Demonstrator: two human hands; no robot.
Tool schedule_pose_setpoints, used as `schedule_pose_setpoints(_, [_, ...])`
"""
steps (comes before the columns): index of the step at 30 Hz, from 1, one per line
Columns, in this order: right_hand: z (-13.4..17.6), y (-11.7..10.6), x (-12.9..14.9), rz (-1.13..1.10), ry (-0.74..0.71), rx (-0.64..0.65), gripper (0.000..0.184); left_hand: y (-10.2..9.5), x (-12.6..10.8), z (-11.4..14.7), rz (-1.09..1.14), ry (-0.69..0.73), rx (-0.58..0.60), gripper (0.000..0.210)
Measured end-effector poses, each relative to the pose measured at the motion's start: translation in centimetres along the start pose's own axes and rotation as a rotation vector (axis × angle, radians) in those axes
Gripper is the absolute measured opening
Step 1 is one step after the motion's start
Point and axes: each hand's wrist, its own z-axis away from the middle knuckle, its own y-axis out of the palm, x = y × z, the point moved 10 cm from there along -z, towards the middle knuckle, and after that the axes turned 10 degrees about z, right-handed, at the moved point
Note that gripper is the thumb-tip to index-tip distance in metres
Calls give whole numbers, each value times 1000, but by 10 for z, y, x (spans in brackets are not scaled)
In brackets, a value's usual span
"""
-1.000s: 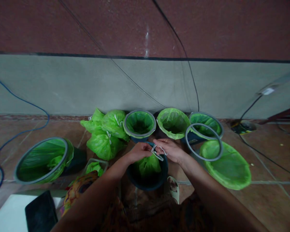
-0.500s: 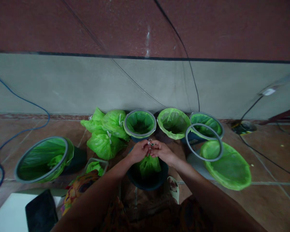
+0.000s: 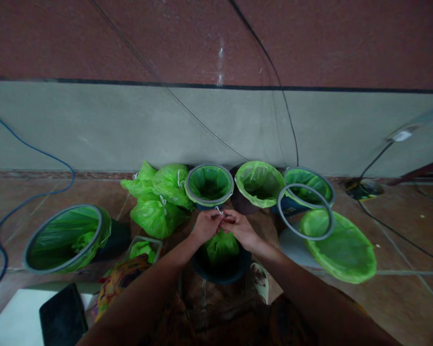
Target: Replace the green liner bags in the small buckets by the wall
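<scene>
Close together over a dark bin (image 3: 220, 275), my left hand (image 3: 206, 225) and my right hand (image 3: 241, 227) have their fingers pinched at the gathered neck of a green garbage bag (image 3: 222, 247). The bag's body hangs down inside the bin. A bit of white drawstring (image 3: 218, 210) pokes up above the fingertips; both hands are closed on it, though the fingers hide most of it. Just behind stands another bin (image 3: 209, 201) lined in green with a grey rim.
Several tied green bags (image 3: 160, 216) are piled at the left by the wall. A tilted lined bin (image 3: 100, 226) lies left. At the right are a loose grey ring (image 3: 279, 211), another lined bin (image 3: 370, 259) and a black cable (image 3: 400, 231). A dark tablet-like slab (image 3: 63, 315) rests near left.
The drawstring end above my fingers has shifted slightly left and looks less looped. My hands stay at the bag's neck with small finger movements.
</scene>
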Motion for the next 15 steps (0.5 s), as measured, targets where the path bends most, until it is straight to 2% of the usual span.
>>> schedule_pose_setpoints(4, [-2, -6, 1, 164, -47, -66, 49, -6, 2, 3, 42, -46, -87, 25])
schedule_pose_setpoints(8, [7, -8, 24, 613, -234, -152, 44, -13, 12, 8, 193, -179, -204, 16])
schedule_pose_setpoints(12, [19, 5, 38, 865, -386, -135, 33, -9, 23, 13, 317, -330, -205, 14])
schedule_pose_setpoints(15, [22, 13, 41, 959, -432, -102, 29, -9, 25, 11, 288, -349, -170, 16])
